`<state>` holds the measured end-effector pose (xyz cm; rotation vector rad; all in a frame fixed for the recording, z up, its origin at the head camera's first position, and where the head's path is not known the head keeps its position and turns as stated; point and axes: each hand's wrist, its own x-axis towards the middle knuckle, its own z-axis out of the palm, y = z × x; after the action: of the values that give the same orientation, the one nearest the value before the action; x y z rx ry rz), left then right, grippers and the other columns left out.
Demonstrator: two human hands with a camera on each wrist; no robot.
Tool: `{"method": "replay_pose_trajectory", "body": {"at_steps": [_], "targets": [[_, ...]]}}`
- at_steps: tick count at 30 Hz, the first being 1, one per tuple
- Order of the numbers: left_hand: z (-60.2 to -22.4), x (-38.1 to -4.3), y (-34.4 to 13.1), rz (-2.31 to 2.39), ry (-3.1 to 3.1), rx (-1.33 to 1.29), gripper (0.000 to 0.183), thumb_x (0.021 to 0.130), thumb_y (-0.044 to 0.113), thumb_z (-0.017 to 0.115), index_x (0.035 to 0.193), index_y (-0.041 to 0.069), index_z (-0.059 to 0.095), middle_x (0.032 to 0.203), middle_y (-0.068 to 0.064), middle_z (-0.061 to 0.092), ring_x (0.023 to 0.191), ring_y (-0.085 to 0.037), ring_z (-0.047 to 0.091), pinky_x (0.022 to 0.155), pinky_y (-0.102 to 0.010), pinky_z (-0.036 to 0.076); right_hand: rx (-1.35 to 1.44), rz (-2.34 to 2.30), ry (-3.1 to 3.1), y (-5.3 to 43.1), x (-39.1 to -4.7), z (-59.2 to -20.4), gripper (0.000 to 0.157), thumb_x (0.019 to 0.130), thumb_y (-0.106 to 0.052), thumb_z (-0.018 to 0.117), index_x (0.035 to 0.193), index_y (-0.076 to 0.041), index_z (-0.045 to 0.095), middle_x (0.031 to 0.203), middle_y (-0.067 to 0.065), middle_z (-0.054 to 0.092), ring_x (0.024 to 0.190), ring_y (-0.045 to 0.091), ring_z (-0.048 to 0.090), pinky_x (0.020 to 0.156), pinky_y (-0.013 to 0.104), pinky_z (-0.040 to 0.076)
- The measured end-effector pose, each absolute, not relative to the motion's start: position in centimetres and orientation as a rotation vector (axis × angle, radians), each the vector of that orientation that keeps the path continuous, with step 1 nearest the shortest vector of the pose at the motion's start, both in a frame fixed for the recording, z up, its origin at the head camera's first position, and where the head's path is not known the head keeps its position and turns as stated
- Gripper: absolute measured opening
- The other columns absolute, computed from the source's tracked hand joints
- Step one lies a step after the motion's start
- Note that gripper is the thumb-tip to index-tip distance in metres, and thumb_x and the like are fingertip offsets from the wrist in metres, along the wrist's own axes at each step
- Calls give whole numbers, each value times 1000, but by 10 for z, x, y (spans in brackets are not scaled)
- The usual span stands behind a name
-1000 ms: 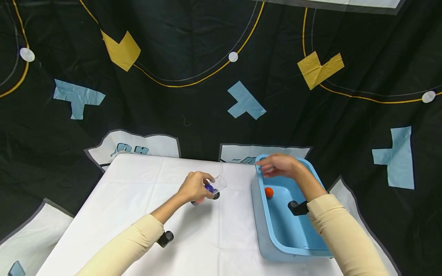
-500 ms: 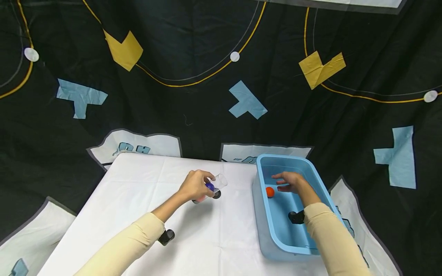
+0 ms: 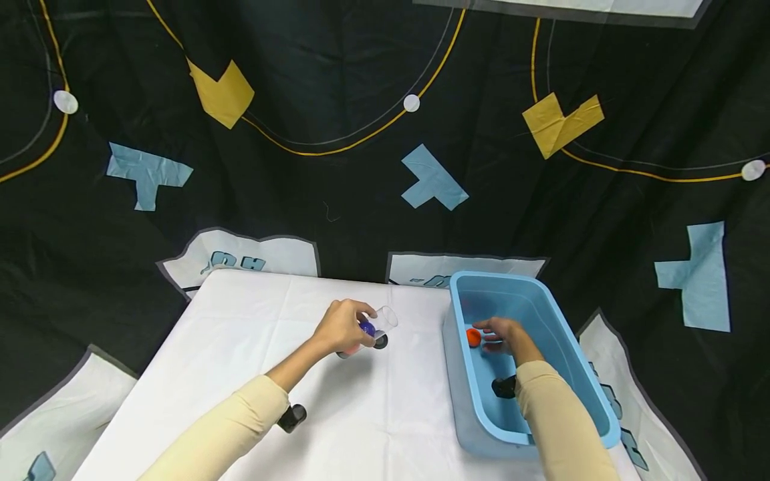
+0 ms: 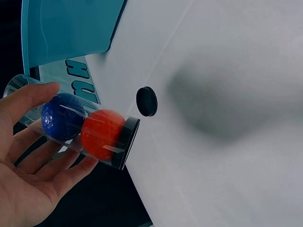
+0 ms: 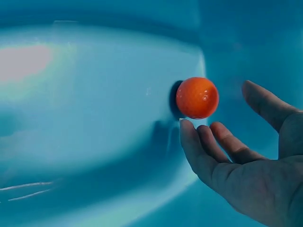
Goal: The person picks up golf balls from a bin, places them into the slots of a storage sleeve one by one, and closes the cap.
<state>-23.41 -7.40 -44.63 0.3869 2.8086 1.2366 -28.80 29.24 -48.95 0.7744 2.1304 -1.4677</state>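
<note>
Blue ball (image 4: 63,117), red ball (image 4: 101,135) already in tube (image 3: 388,318), left grip (image 3: 341,325) curled round it. Cap (image 4: 147,101) off. Apparently remaining: orange ball (image 3: 473,338), bin's 10 o'clock; right grip (image 3: 506,337) beside it, fingers spread, unfilled.

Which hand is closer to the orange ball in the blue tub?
Right. The right hand is inside the tub, just beside the orange ball; the left hand is outside, over the white table, holding a clear tube.

Three balls (image 5: 197,98): one blue ball (image 4: 62,117), two reddish balls (image 4: 102,135); two caps (image 4: 147,101), one tube (image 3: 388,318), one bin (image 3: 544,321), one desk (image 3: 385,401).
</note>
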Motion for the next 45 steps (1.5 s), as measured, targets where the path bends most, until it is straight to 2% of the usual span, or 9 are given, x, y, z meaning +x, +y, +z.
{"method": "replay_pose_trajectory", "body": {"at_steps": [7,12,20,26,29,37,42,45], "targets": [[-449,-232,-76,1239,2808,379,45,62,9,93,105,9,78,94,-12,78,86,-23,74,74,-32,59,797,-1495,2093,294,-283,-496,56,101,-15,57,147,10,37,142,32,41,111,37,57,101,38,54],[-450,-231,-77,1245,2810,370,44,62,8,93,103,10,78,93,-11,78,86,-23,74,75,-33,60,887,-1521,2049,298,-282,-507,56,100,-16,59,144,11,37,133,31,47,102,33,59,93,34,57],[-453,-228,-77,1233,2811,393,45,61,8,93,103,9,78,91,-11,78,83,-22,73,71,-31,59,901,-1526,2052,297,-278,-519,55,99,-18,60,142,10,39,129,30,50,101,34,60,93,36,58],[-450,-230,-78,1234,2819,377,44,61,9,93,102,11,78,91,-10,78,84,-22,73,72,-31,59,894,-1513,2071,288,-284,-518,53,99,-19,61,140,9,41,127,29,48,104,35,59,93,36,58],[-451,-230,-78,1236,2811,376,44,61,9,93,103,10,78,91,-11,78,84,-22,73,73,-32,59,900,-1498,2083,285,-284,-516,52,98,-19,64,137,9,43,123,27,50,100,33,60,93,36,58],[-456,-233,-81,1230,2822,374,44,61,8,93,103,10,79,92,-11,78,85,-23,73,73,-32,60,890,-1418,2102,282,-290,-514,44,94,-15,66,128,8,48,107,20,53,87,25,60,81,29,59],[-455,-234,-82,1231,2823,355,44,61,8,93,102,10,79,93,-11,78,85,-23,73,74,-32,60,889,-1463,2084,282,-294,-513,37,94,-9,65,124,6,52,104,17,54,84,22,61,80,27,59],[-454,-234,-81,1237,2814,349,44,61,8,93,102,11,79,93,-12,78,85,-23,74,75,-34,60,849,-1496,2052,285,-292,-510,40,95,-9,64,128,7,48,106,19,54,82,22,63,81,26,59]]}}
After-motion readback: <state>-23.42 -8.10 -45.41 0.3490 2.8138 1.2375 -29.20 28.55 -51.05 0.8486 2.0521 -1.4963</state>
